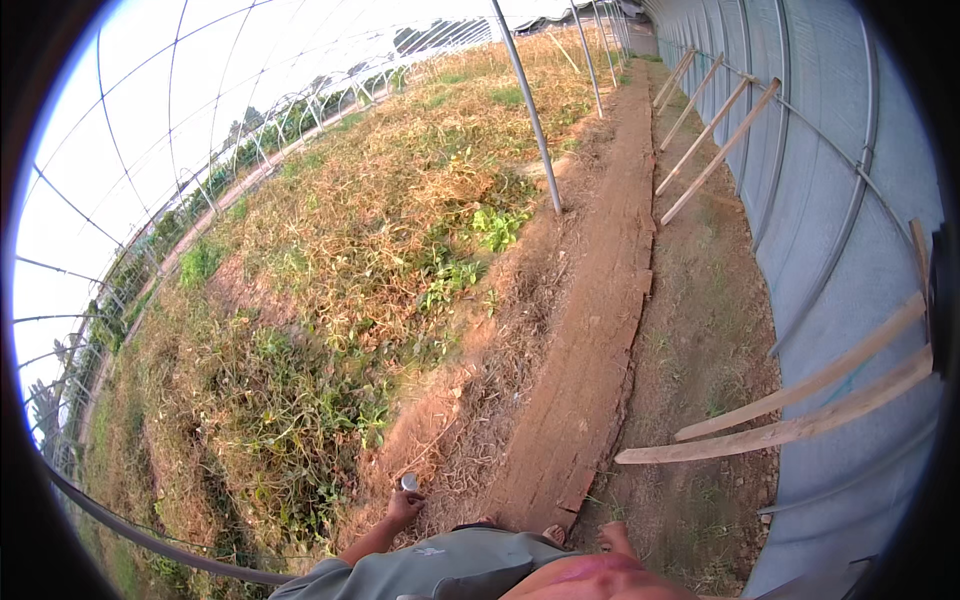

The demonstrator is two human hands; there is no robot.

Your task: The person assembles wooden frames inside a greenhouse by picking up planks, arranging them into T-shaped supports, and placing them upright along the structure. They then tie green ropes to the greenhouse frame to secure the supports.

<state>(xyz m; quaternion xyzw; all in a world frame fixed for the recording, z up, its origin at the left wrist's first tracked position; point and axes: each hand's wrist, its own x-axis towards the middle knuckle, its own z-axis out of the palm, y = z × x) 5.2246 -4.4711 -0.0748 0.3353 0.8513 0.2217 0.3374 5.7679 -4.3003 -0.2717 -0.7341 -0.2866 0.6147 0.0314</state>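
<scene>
Head view. Right hand: out of view; its state cannot be told. Left hand (pixel 404 508): seen small, fingers curled round a cup (pixel 409 482), whose lower part is covered by them; its exact kind is hard to make out. Cup: pale, rounded, held beside the brown path (pixel 575 370). Path: flat, ragged-edged. Plants (pixel 370 220): dry, tangled, yellowed. Wall (pixel 815 200): blue-grey sheeting, braced by wooden beams (pixel 775 433).

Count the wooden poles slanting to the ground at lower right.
2: an upper pole, and a lower pole below it in the picture, both beside the wall. Others may be hidden.
</scene>
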